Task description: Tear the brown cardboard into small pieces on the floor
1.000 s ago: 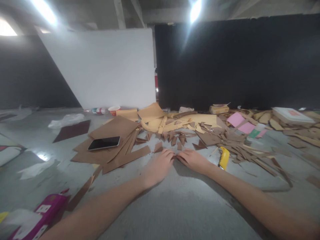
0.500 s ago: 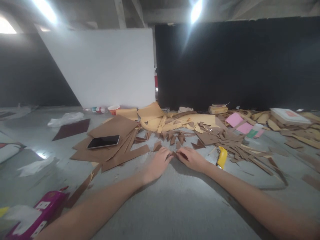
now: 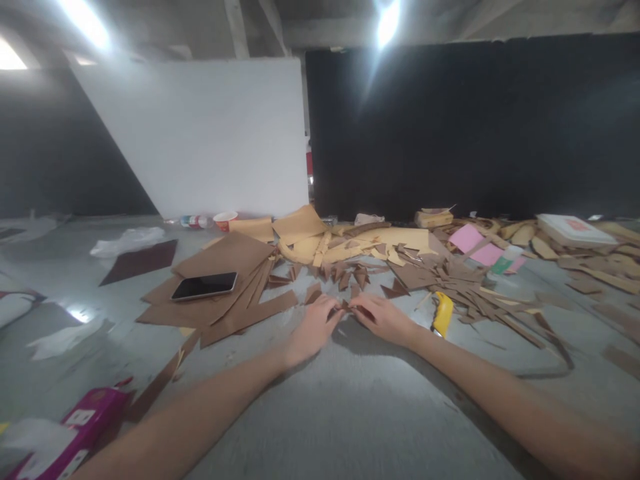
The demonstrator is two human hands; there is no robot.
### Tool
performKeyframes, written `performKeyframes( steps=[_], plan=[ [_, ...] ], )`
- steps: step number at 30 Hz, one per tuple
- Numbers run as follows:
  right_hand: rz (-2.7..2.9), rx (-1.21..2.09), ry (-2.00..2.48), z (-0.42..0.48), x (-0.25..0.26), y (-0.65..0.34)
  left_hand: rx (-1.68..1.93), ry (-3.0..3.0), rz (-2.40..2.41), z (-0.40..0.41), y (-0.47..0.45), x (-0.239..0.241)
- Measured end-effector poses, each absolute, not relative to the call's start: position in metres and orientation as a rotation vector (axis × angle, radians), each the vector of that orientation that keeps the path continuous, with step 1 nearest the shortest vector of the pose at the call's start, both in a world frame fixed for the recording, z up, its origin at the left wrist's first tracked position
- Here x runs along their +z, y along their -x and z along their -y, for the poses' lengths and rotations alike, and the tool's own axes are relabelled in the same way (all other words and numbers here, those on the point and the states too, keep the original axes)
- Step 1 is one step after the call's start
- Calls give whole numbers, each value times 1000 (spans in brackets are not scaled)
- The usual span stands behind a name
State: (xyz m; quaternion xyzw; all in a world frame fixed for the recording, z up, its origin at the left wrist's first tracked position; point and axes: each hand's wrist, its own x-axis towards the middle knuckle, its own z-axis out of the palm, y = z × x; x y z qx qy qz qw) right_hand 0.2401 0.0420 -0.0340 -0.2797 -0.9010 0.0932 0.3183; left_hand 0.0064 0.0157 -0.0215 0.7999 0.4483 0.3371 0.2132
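Observation:
My left hand [image 3: 314,331] and my right hand [image 3: 383,318] meet fingertip to fingertip low over the grey table. Between them they pinch a small brown piece [image 3: 345,305], which looks like folded card or thin leather; the fingers cover most of it. Just beyond lie several small folded brown triangles [image 3: 361,275]. One larger brown triangle [image 3: 395,288] sits past my right fingers. A yellow utility knife [image 3: 443,313] rests right of my right wrist. Left of my left hand is a long brown strip [image 3: 250,320].
A black phone [image 3: 205,286] lies on stacked brown sheets [image 3: 235,253]. Brown and tan scraps [image 3: 460,283] pile up on the right, beside pink paper [image 3: 475,245]. A magenta power strip [image 3: 85,427] is near my left forearm. A paper cup [image 3: 225,220] stands at the back.
Both hands stay together on the small brown piece, with only slight finger movement. The whole view has shifted a little.

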Motion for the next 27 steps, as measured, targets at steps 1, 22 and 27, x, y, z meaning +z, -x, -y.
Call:
performKeyframes(
  steps=[1, 22, 27],
  plan=[
    [2382, 247, 715, -42, -34, -240, 942, -2222, -1237, -16, -6, -23],
    [2375, 142, 635, -41, -31, -238, 1003, -1605, -1047, -27, 1, -28],
    [2413, 115, 647, -39, -27, -238, 1071, -1449, -979, -31, 3, -26]
  ],
)
